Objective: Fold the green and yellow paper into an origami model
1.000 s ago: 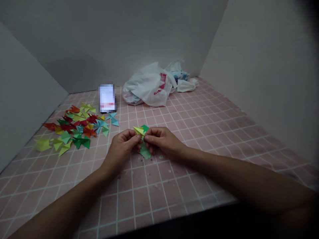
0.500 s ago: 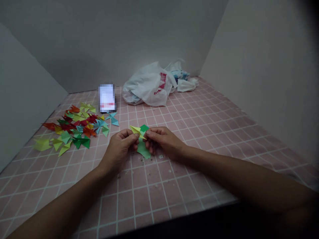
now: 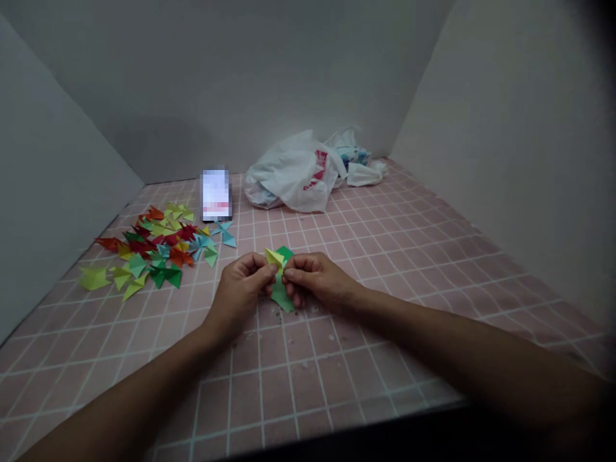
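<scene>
Between my two hands is a small folded yellow paper (image 3: 274,257), pinched by the fingertips from both sides. My left hand (image 3: 246,280) is closed on its left part, thumb on top. My right hand (image 3: 317,278) is closed on its right part, and the fingers hide that end. Below and behind it lies green paper (image 3: 283,296), partly covered by the hands; I cannot tell whether it is one sheet or more. To the left spreads a pile of folded paper pieces (image 3: 163,276) in red, orange, yellow, green and light blue.
A lit phone (image 3: 215,196), its screen blurred, stands behind the pile. White plastic bags (image 3: 293,173) lie against the back wall. The pink tiled surface (image 3: 409,256) has small scraps near my hands. Grey walls rise at the back and both sides.
The whole view has shifted slightly, so things appear a little lower and further right. The yellow paper's right point, visible before, is now covered by my right fingers, and my hands are closer together.
</scene>
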`<state>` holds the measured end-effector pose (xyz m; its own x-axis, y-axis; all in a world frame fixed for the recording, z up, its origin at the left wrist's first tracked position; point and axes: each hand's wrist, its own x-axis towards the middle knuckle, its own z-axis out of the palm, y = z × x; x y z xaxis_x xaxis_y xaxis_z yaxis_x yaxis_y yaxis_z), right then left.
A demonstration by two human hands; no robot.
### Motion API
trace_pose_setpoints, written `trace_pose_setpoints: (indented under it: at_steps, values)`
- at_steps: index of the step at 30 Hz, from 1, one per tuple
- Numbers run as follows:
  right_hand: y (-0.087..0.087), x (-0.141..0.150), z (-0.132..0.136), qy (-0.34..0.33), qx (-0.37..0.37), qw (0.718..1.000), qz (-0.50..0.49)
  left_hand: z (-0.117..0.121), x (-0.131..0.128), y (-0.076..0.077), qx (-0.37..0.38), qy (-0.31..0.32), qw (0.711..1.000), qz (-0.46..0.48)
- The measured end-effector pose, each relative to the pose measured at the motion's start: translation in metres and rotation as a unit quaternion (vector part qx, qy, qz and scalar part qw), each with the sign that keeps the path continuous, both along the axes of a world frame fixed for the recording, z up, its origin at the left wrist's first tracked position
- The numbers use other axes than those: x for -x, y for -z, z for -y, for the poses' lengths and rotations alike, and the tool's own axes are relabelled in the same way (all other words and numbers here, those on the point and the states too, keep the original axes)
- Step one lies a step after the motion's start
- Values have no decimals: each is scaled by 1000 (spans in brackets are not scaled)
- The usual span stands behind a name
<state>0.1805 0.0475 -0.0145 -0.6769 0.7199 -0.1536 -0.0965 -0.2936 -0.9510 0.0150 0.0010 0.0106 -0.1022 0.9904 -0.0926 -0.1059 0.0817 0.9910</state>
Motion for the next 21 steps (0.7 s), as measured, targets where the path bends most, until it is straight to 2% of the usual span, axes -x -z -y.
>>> trace_pose_setpoints:
  at_steps: [3, 7, 12, 15, 21]
  values:
    - [-1, -1, -2, 50, -75, 996, 10, 0, 3, -5, -50, -23, 992, -109]
    - [-9, -5, -5, 117, -195, 974, 10, 2, 3, -10, -113, -20, 962, -249]
    - [-16, -8, -4, 71, -341, 937, 34, 6, 0, -10, -187, 21, 916, -354]
    - [-17, -8, -4, 62, -369, 926, 38, 8, 0, -10, -209, 27, 904, -371]
    - [-15, -9, -3, 88, -344, 934, 44, 8, 2, -13, -231, 38, 907, -351]
